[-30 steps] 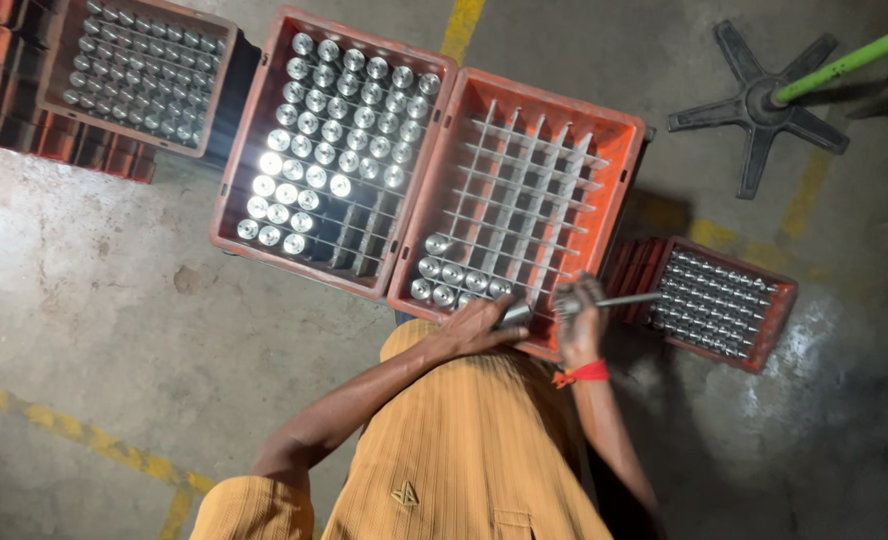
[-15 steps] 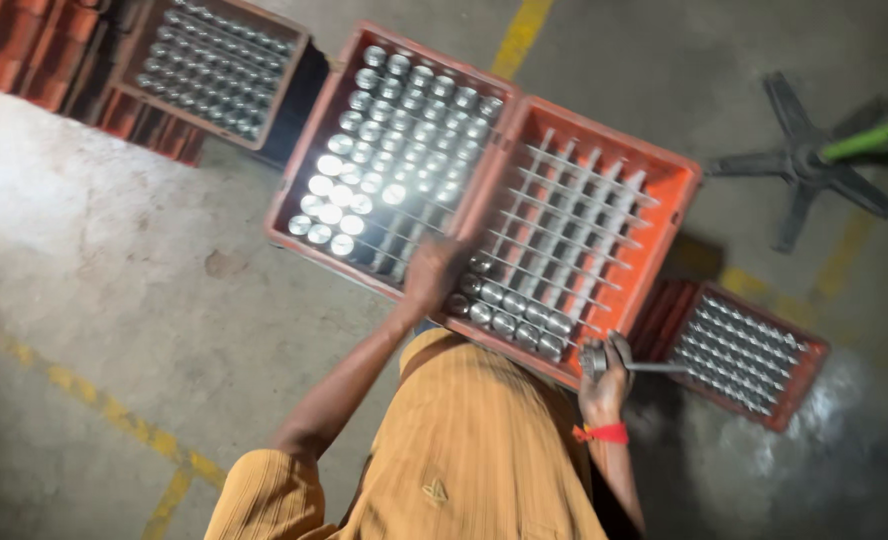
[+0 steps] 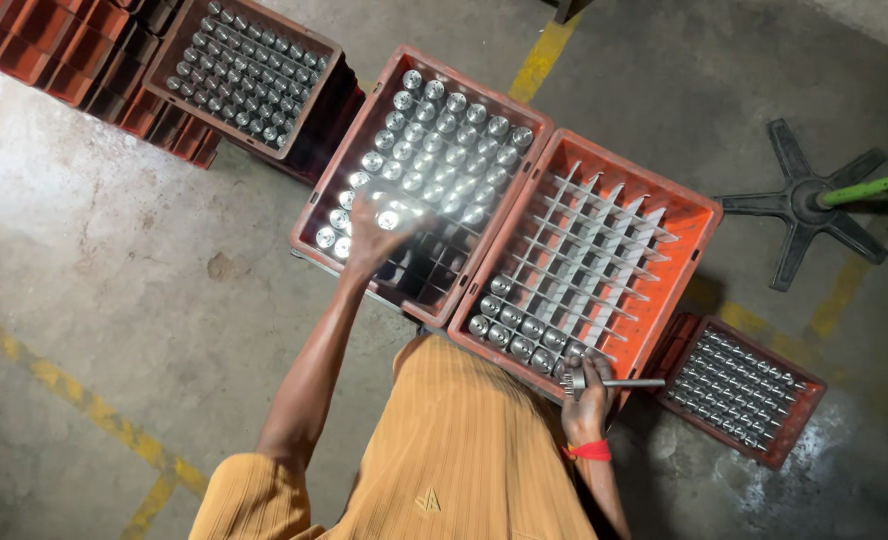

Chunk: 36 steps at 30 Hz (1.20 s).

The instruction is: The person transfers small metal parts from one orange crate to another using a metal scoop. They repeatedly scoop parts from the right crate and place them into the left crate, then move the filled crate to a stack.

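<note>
On the concrete floor (image 3: 104, 300) below me, two orange crates sit touching: the full crate (image 3: 314, 190) of shiny metal cylinders and the gridded crate (image 3: 689, 250), mostly bare, with cylinders along its near edge. A smaller crate (image 3: 809, 400) lies lower right. I see my left hand (image 3: 369, 235) stretched over the full crate, fingers curled onto a cylinder (image 3: 389, 218). My right hand (image 3: 586, 392) grips a metal rod (image 3: 624, 382) at the gridded crate's near edge.

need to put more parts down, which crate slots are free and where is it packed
The right crate is mostly bare grid; only its near rows, by the right hand, hold parts. The left crate is packed, except a few open slots at its near corner beside the left hand.
</note>
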### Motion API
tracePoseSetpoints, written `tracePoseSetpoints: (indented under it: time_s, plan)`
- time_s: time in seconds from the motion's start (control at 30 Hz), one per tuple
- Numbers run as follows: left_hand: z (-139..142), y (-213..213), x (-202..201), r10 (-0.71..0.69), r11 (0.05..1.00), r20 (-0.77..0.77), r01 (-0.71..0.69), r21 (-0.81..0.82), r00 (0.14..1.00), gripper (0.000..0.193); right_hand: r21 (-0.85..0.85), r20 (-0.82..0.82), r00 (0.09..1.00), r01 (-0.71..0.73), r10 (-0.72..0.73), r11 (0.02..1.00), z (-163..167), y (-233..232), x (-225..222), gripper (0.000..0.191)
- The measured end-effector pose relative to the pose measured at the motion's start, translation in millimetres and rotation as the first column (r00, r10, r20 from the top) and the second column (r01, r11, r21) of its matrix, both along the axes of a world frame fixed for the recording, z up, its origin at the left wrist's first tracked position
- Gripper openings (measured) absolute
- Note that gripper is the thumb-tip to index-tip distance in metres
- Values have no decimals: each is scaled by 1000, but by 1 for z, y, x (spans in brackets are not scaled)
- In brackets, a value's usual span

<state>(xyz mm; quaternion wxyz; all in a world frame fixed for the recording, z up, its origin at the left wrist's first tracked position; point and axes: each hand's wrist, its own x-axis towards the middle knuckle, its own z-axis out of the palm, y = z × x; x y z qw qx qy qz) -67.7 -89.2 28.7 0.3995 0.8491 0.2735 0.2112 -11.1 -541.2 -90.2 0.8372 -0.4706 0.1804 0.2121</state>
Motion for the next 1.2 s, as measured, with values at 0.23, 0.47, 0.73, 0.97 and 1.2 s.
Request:
tracePoseSetpoints:
  time_s: [0.23, 0.47, 0.73, 0.97, 1.2]
  plan:
    - [-46, -110, 19, 71, 614, 38, -14, -789, 997, 45, -45, 8, 996, -89, 90, 995, 23, 48, 6, 15]
    - [-44, -234, -4, -450, 864, -196, 370, -343, 871, 53, -15, 39, 998, -41, 41, 999, 59, 76, 29, 14]
    - [-30, -266, 7, -670, 706, -212, 523, -477, 712, 71, -78, 256, 952, -153, 168, 985, 52, 45, 9, 12]
    - [-30, -280, 12, -811, 582, -341, 716, -386, 475, 68, -65, -21, 997, 69, -70, 996, 29, -19, 44, 20]
    - [-50, -290, 12, -914, 406, 55, 910, 82, 403, 59, 22, 0, 976, 216, -216, 976, 27, -69, 59, 15]
